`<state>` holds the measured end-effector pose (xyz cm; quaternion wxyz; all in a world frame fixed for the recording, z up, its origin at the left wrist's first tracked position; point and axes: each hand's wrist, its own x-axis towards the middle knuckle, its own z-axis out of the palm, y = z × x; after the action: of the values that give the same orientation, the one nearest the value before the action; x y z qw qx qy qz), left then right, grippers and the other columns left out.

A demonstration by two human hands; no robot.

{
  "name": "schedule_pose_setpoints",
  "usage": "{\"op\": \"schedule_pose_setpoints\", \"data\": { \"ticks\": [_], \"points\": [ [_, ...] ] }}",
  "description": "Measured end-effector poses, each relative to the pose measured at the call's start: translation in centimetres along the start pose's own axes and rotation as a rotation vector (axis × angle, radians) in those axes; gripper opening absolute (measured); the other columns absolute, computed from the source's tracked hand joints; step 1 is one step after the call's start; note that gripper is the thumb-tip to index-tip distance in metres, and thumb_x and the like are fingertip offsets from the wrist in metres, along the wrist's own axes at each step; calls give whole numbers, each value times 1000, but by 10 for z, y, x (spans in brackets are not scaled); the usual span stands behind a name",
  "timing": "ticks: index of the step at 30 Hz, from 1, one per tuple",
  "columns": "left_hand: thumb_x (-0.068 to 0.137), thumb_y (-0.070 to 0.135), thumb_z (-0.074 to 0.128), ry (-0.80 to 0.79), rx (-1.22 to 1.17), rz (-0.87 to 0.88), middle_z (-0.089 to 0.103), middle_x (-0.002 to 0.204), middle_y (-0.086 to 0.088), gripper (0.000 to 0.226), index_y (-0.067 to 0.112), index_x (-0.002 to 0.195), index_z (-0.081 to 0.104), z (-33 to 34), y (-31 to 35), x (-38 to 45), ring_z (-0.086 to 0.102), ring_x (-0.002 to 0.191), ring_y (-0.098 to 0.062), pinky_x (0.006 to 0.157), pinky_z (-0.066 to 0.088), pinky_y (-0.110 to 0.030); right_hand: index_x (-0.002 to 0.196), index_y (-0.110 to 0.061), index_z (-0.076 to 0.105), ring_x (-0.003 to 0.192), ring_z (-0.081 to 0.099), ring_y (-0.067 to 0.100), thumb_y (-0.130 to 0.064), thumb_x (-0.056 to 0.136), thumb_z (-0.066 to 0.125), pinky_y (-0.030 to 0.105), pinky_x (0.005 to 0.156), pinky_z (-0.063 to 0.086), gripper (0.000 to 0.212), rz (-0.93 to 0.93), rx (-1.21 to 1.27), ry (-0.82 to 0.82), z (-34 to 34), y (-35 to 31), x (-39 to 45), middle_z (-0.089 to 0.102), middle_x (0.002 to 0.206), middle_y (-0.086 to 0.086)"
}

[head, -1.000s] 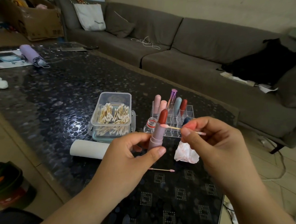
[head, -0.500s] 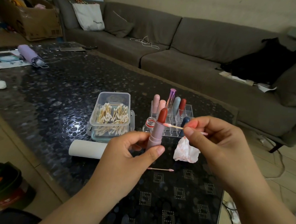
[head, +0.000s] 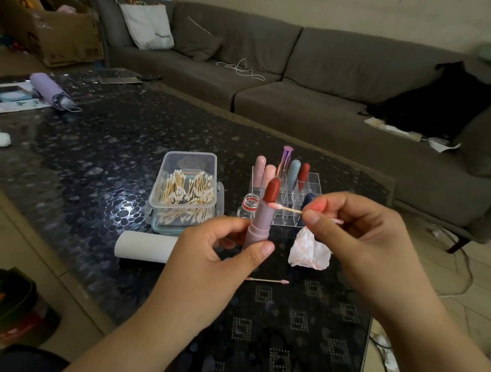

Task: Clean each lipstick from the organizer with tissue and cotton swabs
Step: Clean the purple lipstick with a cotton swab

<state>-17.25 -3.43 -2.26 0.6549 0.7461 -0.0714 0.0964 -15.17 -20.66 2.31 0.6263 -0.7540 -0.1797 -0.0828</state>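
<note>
Brick-red lipstick in a mauve plastic tube stands upright, pinched by the left hand. Right hand pinches a pink-tipped wooden cotton swab, its tip touching the bullet's base.

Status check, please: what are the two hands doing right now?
Left hand grips mauve-cased red lipstick. Right hand pinches wooden cotton swab, tip at the bullet's base. Nothing in the way.
</note>
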Motion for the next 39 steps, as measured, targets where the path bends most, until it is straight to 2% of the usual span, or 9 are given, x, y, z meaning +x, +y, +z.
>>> {"op": "schedule_pose_setpoints", "data": {
  "ticks": [3, 6, 8, 12, 15, 19, 27, 31, 39],
  "points": [
    [71, 45, 74, 7, -42, -19, 73, 86, 9, 22, 40, 92, 72, 0, 1, 0, 67, 87, -11, 82, 48, -29, 72, -25, 72, 58, 51, 0, -33, 73, 73, 15, 61, 46, 8, 15, 47, 12, -2, 2, 0, 58, 58, -12],
    [67, 44, 69, 9, -64, -20, 73, 84, 9, 25, 38, 91, 72, 0, 4, -1, 67, 84, -9, 79, 47, -26, 71, -27, 73, 59, 51, 3, -32, 73, 69, 19, 63, 46, 7, 50, 54, 21, -4, 4, 1, 58, 59, -10],
    [64, 47, 66, 6, -66, -26, 72, 81, 9, 28, 36, 89, 73, 0, 6, -2, 66, 81, -7, 76, 46, -22, 71, -28, 73, 58, 49, 3, -32, 72, 66, 16, 60, 45, 9, 59, 57, 6, -4, 5, 1, 57, 59, -9],
    [63, 49, 65, 4, -46, -30, 72, 82, 10, 30, 34, 88, 74, -1, 8, -3, 66, 83, -7, 79, 48, -25, 71, -28, 73, 57, 49, 1, -32, 73, 66, 15, 58, 44, 8, 47, 58, -2, -3, 5, 0, 57, 59, -9],
    [65, 48, 66, -2, -36, -34, 72, 81, 10, 30, 32, 88, 74, -1, 8, -3, 65, 82, -7, 79, 47, -26, 69, -23, 70, 57, 49, -1, -30, 76, 74, 15, 60, 46, 10, 5, 65, 12, -2, 4, 1, 56, 57, -12],
    [69, 50, 70, -11, -19, -38, 72, 81, 10, 25, 39, 91, 72, 0, 10, -4, 66, 81, -7, 79, 49, -26, 74, -19, 67, 58, 51, -2, -28, 74, 69, 12, 60, 45, 10, -51, 26, 6, 0, 2, 0, 57, 59, -15],
    [62, 50, 65, -10, -28, -52, 72, 83, 11, 33, 33, 88, 74, 0, 12, -6, 67, 83, -7, 80, 49, -27, 77, -27, 68, 61, 53, 3, -29, 78, 70, 14, 58, 45, 3, -105, -59, 1, 0, 6, 0, 62, 65, -10],
    [62, 51, 65, -11, -15, -48, 72, 82, 10, 33, 34, 89, 74, 0, 12, -5, 66, 82, -7, 78, 49, -27, 79, -28, 68, 63, 54, 4, -35, 75, 67, 19, 60, 49, 9, -120, -89, 20, -1, 5, -1, 62, 68, -11],
    [64, 50, 65, -13, -21, -40, 72, 81, 11, 29, 35, 87, 73, 0, 12, -5, 66, 81, -5, 76, 45, -24, 81, -26, 67, 62, 54, 16, -29, 79, 70, 21, 60, 48, 5, -156, -138, 16, -1, 4, -2, 62, 68, -1]
  ]
}}
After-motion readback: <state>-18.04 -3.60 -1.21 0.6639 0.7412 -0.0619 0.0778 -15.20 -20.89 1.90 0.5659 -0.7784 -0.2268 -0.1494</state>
